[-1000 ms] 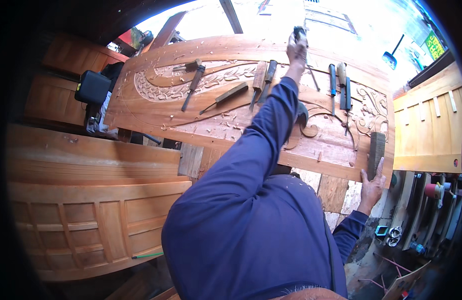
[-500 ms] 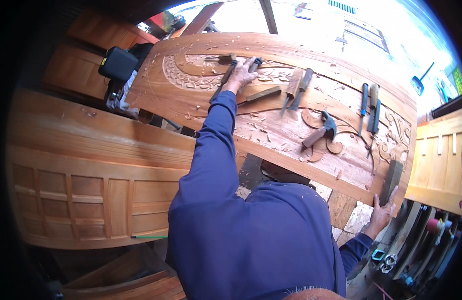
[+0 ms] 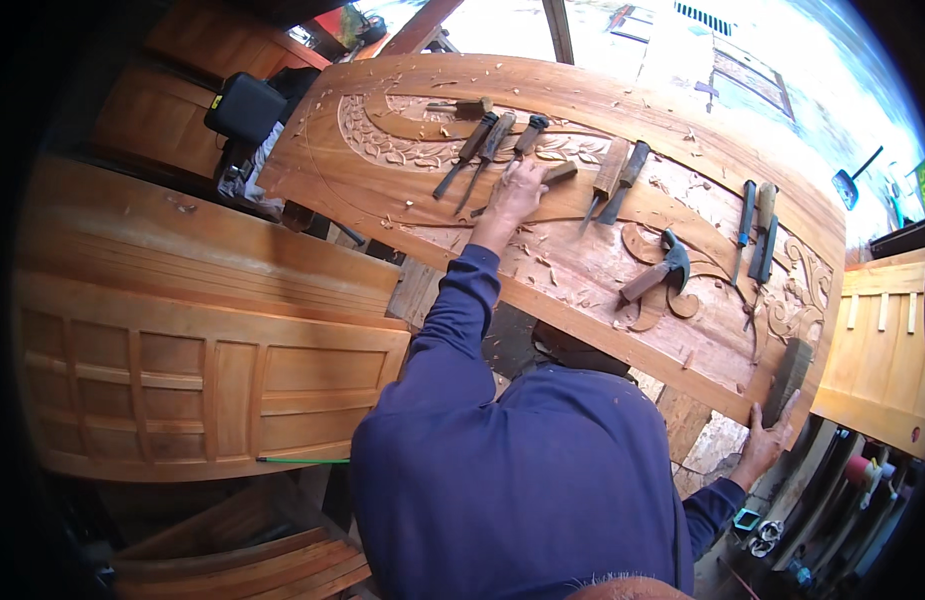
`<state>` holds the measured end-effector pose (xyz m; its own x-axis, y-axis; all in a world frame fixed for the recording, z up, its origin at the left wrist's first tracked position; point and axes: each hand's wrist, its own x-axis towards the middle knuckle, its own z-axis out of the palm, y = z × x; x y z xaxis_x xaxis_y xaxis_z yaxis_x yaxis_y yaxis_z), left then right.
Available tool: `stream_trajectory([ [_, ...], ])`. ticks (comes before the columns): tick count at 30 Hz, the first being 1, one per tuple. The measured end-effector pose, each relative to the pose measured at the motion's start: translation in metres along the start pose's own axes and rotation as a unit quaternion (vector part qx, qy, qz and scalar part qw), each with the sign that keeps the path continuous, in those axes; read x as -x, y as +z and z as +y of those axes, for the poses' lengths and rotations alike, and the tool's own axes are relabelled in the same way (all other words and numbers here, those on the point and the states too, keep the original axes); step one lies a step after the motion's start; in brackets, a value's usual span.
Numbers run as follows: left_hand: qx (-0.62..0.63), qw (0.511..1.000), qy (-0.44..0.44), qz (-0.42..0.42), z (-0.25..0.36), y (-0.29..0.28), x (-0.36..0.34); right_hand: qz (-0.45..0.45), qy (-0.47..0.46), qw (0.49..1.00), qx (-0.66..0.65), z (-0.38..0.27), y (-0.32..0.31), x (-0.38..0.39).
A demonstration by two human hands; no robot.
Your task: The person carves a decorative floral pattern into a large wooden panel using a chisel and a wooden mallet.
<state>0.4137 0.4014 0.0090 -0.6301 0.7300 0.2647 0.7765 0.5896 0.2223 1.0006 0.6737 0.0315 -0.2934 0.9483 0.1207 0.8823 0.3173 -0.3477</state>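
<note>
A long carved wooden panel (image 3: 632, 110) lies before me, scattered with shavings. My left hand (image 3: 514, 190) is on a dark wooden-handled chisel (image 3: 559, 173) among other tools, fingers curled over it, its blade partly hidden. Just behind that hand are several chisels (image 3: 487, 140); more (image 3: 747, 210) lie toward the right. A hammer (image 3: 650, 275) with a wooden handle rests on the carving. At the near right corner my right hand (image 3: 765, 440) grips a long dark wooden block (image 3: 789, 377) at the panel's edge.
Paneled wooden doors (image 3: 237, 380) are stacked at the left, with more boards behind. A black case (image 3: 244, 108) sits beyond the panel's left end. A lighter door (image 3: 867, 340) stands at the right, above leaning lengths of material (image 3: 832, 500). A bright paved area lies beyond the panel.
My left hand moved from the far edge to the left-hand chisels, let go of a dark tool there, then came down onto another chisel. My right hand stays at the block.
</note>
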Motion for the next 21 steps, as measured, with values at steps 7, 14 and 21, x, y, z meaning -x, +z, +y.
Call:
stream_trajectory([
  [7, -0.040, 0.994, -0.069, 0.072, -0.012, 0.024, -0.076, -0.011, 0.013, 1.000, -0.002, 0.004, 0.001, -0.006],
  [14, 0.073, 0.995, -0.041, 0.046, 0.097, 0.020, -0.085, -0.045, 0.067, 0.996, 0.028, -0.028, -0.014, -0.004],
  [21, 0.049, 0.993, -0.103, -0.005, 0.141, 0.085, -0.097, -0.004, 0.026, 1.000, 0.012, -0.008, -0.006, 0.003],
])
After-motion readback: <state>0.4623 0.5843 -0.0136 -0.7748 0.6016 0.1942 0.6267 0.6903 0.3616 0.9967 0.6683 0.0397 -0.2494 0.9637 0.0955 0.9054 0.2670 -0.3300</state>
